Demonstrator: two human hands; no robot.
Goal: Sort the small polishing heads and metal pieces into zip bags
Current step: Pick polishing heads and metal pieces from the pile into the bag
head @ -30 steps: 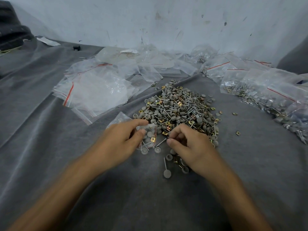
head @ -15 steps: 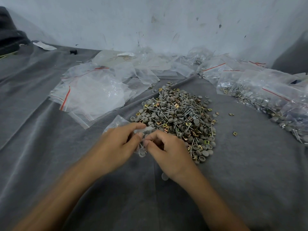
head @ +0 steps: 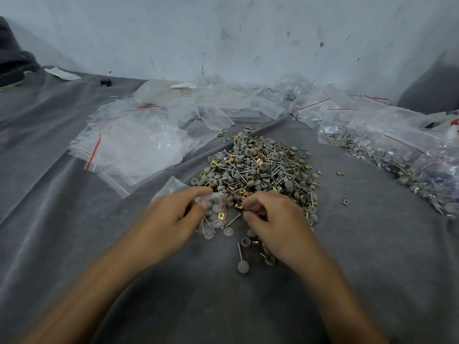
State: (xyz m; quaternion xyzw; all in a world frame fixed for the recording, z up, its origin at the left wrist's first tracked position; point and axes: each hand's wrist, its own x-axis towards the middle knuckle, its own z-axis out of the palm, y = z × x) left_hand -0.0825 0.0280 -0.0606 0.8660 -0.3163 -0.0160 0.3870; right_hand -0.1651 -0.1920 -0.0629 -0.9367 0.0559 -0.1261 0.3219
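Pinching a crinkled clear zip bag (head: 215, 210) of round grey heads, the left grip (head: 173, 214) closes thumb and fingers on its film. Just right of it, the right grip (head: 273, 224) curls, blurred; I cannot tell whether it holds anything. Beyond both lies the pile (head: 260, 170) of matte discs, thin steel shanks and brass squares.

Left grip (head: 171, 219) and right grip (head: 275, 225): bare hands.
Forearms (head: 99, 286) bare along full visible length; outlines slightly motion-blurred.
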